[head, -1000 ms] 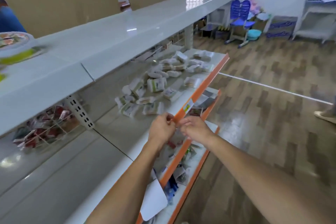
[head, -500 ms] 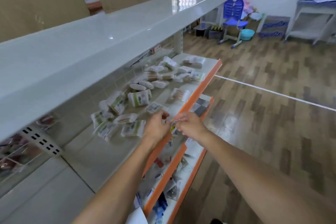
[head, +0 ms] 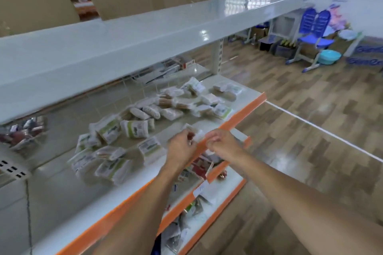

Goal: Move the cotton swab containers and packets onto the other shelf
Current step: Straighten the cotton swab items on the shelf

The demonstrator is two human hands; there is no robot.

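Both hands meet at the orange plastic front edge [head: 232,124] of the white middle shelf. The left hand [head: 182,147] pinches a small white packet [head: 193,133] just above that edge; the right hand [head: 222,144] curls, its hold too blurred to tell. Clear cotton swab packets [head: 134,128] lie scattered behind the edge.

Nothing can be read: the packet labels [head: 134,130] and the blue lettering on the far box [head: 371,56] are blurred.

Clear cotton swab packets [head: 134,128], many green-labelled, lie jumbled flat across the orange-edged middle shelf [head: 234,122].
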